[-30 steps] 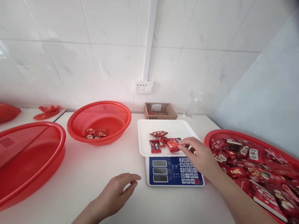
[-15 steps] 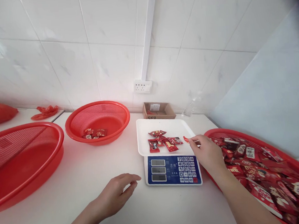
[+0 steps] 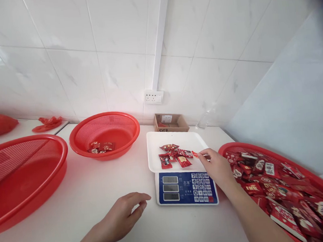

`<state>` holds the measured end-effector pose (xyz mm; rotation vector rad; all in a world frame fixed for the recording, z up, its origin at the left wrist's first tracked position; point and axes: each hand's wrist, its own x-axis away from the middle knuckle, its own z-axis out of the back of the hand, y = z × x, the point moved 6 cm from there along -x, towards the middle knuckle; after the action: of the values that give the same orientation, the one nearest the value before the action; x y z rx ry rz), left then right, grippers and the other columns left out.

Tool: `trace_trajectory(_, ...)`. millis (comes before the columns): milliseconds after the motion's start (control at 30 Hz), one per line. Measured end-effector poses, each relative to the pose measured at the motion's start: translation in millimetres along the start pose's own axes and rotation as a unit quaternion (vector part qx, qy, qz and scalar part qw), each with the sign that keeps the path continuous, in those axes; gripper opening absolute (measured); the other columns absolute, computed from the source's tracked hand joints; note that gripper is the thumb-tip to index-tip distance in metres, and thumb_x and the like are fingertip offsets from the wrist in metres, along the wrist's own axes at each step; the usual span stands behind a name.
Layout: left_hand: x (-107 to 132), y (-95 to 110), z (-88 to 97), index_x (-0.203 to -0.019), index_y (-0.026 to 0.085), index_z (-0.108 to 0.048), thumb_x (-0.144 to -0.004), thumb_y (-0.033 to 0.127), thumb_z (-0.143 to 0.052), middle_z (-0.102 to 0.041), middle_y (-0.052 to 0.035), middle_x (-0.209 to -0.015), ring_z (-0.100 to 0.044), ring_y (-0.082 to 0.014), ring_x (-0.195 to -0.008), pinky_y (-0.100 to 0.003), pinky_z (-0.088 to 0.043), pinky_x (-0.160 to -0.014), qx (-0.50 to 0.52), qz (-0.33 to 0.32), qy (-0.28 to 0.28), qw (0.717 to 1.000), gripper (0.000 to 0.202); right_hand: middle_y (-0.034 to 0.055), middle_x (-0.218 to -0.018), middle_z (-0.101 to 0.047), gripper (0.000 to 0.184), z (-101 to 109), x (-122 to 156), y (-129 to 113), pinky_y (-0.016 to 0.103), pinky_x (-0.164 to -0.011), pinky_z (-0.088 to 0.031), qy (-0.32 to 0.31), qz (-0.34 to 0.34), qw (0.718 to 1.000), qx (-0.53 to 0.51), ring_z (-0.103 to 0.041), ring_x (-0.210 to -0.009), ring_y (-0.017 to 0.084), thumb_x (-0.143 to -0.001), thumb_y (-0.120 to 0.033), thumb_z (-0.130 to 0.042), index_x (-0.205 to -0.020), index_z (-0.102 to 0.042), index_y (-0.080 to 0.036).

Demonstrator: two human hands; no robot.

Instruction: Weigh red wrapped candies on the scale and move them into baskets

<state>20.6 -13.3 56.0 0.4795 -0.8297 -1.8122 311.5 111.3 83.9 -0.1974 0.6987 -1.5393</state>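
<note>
A blue electronic scale [image 3: 187, 187] with a white tray [image 3: 156, 151] stands on the white counter. Several red wrapped candies [image 3: 174, 155] lie on the tray. My right hand [image 3: 219, 167] reaches over the tray's right edge and pinches a small red candy [image 3: 194, 154] between thumb and fingers. My left hand [image 3: 123, 216] hovers just over the counter left of the scale, fingers loosely apart, holding nothing.
A red basket [image 3: 300, 173] full of red candy packets sits at the right. A round red basket [image 3: 104, 134] with a few candies stands behind left, a large red basket [image 3: 28, 172] at far left. A small cardboard box [image 3: 170, 121] and a wall socket [image 3: 154, 96] are behind the scale.
My right hand lifted from the candies on the tray, drew back right with a small candy, then came back a little left over the tray edge. My left hand stayed put.
</note>
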Motion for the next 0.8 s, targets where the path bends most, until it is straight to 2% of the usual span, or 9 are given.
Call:
trace_trajectory(133, -1.5, 0.9, -2.7, -0.109, 0.029, -0.059, -0.089, 0.029, -0.039, -0.066, 0.0009, -0.107, -0.060, -0.0154, -0.096, -0.026, -0.046, -0.085, 0.002, -0.009, -0.006, 1.000, 0.028, 0.0035, -0.079, -0.068, 0.025, 2.2, 1.0, 4.1, 0.032, -0.062, -0.041, -0.006, -0.032, 0.999, 0.024, -0.062, -0.073, 0.023, -0.076, -0.043, -0.044, -0.077, -0.059, -0.023)
trace_trajectory(333, -0.1, -1.4, -1.0, -0.109, 0.029, -0.059, -0.089, 0.029, -0.039, -0.066, 0.0006, -0.107, -0.060, -0.0154, -0.096, -0.026, -0.047, -0.085, 0.000, -0.004, -0.001, 1.000, 0.028, 0.0035, -0.079, -0.068, 0.026, 11.9, 7.6, -0.9, 0.031, -0.071, -0.043, 0.008, -0.030, 0.996, -0.080, -0.062, -0.079, 0.021, -0.073, -0.045, -0.048, -0.074, -0.058, -0.022)
trace_trajectory(500, 0.4, -1.0, 1.7, -0.108, 0.028, -0.059, -0.089, 0.028, -0.039, -0.066, 0.0001, -0.106, -0.061, -0.0157, -0.096, -0.026, -0.047, -0.084, -0.002, -0.001, 0.002, 1.000, 0.028, 0.0043, -0.080, -0.068, 0.031, 30.3, 21.9, 11.7, 0.032, -0.068, -0.044, 0.040, -0.078, 0.990, -0.110, -0.062, -0.074, 0.021, -0.071, -0.050, -0.049, -0.079, -0.060, -0.021)
trace_trajectory(633, -0.7, 0.4, 0.6, -0.108, 0.028, -0.059, -0.089, 0.027, -0.040, -0.066, 0.0008, -0.105, -0.061, -0.0150, -0.095, -0.026, -0.048, -0.084, -0.008, -0.007, 0.001, 1.000, 0.027, 0.0059, -0.087, -0.068, 0.034, 59.5, 38.6, 33.5, 0.034, -0.070, -0.044, 0.112, -0.118, 0.986, -0.040, -0.061, -0.080, 0.024, -0.072, -0.052, -0.047, -0.082, -0.060, -0.023)
trace_trajectory(700, -1.7, -0.1, 1.4, -0.108, 0.029, -0.058, -0.089, 0.026, -0.039, -0.066, 0.0008, -0.105, -0.061, -0.0146, -0.095, -0.026, -0.048, -0.083, -0.019, -0.020, 0.010, 1.000, 0.027, 0.0074, -0.089, -0.068, 0.036, 70.3, 48.3, 51.8, 0.037, -0.068, -0.044, 0.121, -0.156, 0.980, 0.028, -0.061, -0.079, 0.026, -0.073, -0.054, -0.044, -0.086, -0.061, -0.024)
trace_trajectory(800, -6.0, -3.6, 14.1, -0.108, 0.027, -0.058, -0.089, 0.025, -0.040, -0.065, -0.0015, -0.105, -0.061, -0.0152, -0.096, -0.027, -0.049, -0.084, -0.062, -0.049, 0.072, 0.994, 0.026, 0.0114, -0.094, -0.067, 0.043, 73.7, 62.3, 81.9, 0.040, -0.060, -0.044, 0.121, -0.155, 0.973, 0.117, -0.061, -0.079, 0.031, -0.072, -0.057, -0.043, -0.097, -0.061, -0.027)
